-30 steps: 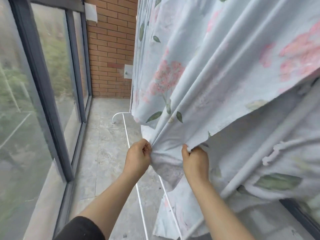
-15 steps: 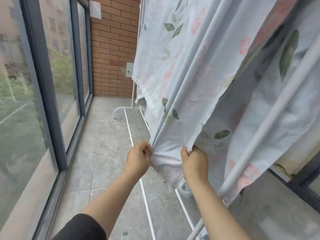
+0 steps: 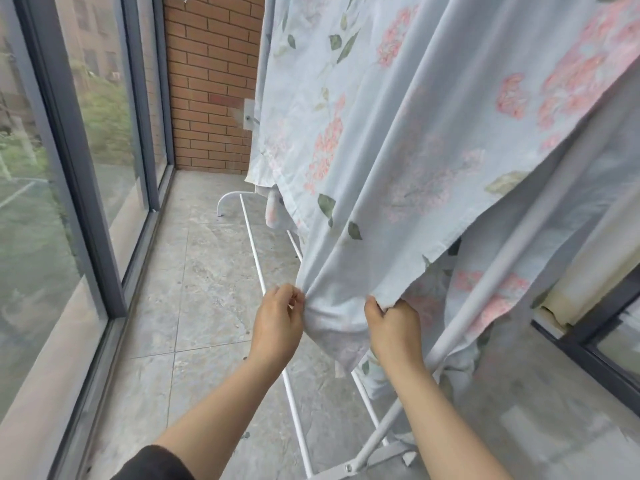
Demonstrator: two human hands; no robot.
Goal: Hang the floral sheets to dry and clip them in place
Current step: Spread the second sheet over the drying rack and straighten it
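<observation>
We look along a grey tiled floor (image 3: 194, 306) toward a red brick wall (image 3: 211, 81) bearing a small white plate (image 3: 248, 114), dark-framed windows (image 3: 100, 98) at left showing blurred greenery.

**Room Layout: Glazed Balcony**

Window (image 3: 97, 98): tall glazing in grey frames, running along the side left of the left hand (image 3: 277, 323). Daylight enters here; greenery and a building show outside.

Wall (image 3: 211, 81): red brick, closing the far end beyond the left hand and the right hand (image 3: 391, 327). A small white plate (image 3: 248, 114) is fixed to it.

Floor (image 3: 207, 289): grey stone-look tiles, below both hands.

Rack (image 3: 259, 268): white tube frame; its low rails run along the floor below the hands.

Second window (image 3: 588, 344): dark frame, right of the right hand.
</observation>
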